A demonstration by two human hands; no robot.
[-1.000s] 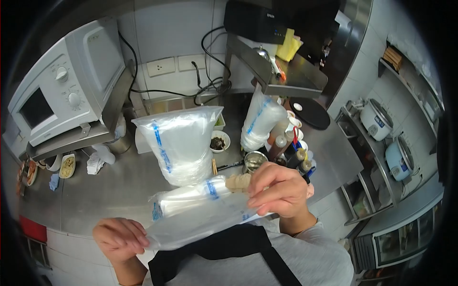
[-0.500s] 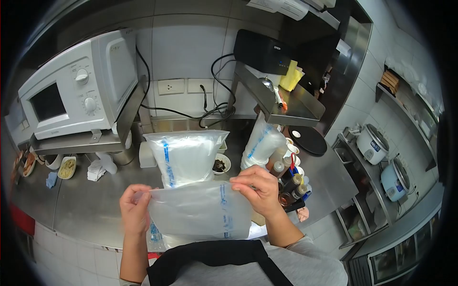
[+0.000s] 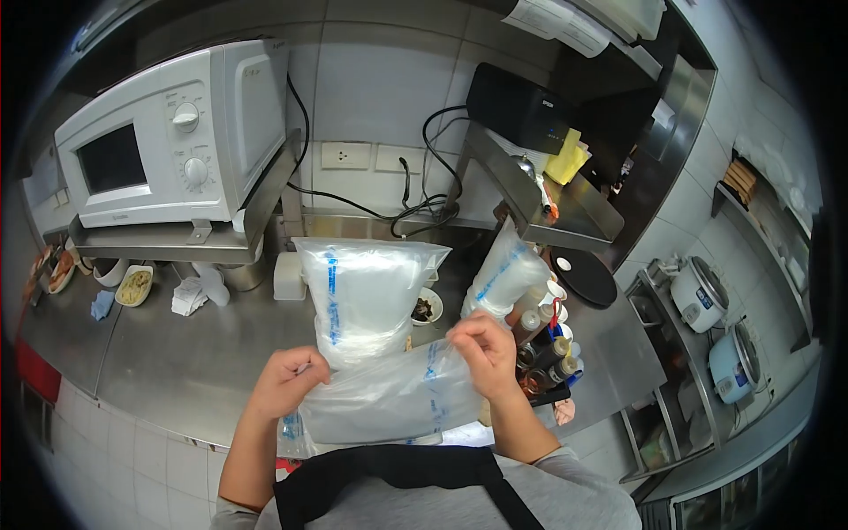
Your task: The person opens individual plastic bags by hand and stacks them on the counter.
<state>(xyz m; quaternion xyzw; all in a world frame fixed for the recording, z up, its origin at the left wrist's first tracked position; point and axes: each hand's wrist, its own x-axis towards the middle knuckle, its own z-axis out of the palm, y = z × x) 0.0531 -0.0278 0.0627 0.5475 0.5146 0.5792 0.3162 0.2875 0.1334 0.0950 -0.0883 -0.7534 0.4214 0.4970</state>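
A clear plastic bag (image 3: 380, 402) with blue print stretches between my two hands, close to my apron. My left hand (image 3: 291, 380) pinches its upper left corner. The upper right corner is gripped by my right hand (image 3: 486, 353), fingers curled over the edge. Just beyond stands a full, whitish plastic bag (image 3: 375, 296) with a blue printed strip, upright on the steel counter (image 3: 185, 375). Another printed plastic bag (image 3: 508, 274) leans farther right, beneath the steel shelf. Part of one more plastic bag (image 3: 294, 435) shows below my left hand.
On the left, a white microwave (image 3: 168, 132) sits on a raised shelf above small food bowls (image 3: 135, 286). Sauce bottles (image 3: 549, 358) crowd the right, near a round black tray (image 3: 583, 276). A black printer (image 3: 517, 106) occupies the steel shelf (image 3: 583, 221). Behind the bags is a bowl with dark food (image 3: 426, 306).
My left hand has shifted right and slightly down, its fingers curled more. The held bag now sags and creases between my hands. The whole view has moved a little, setting the background rightward.
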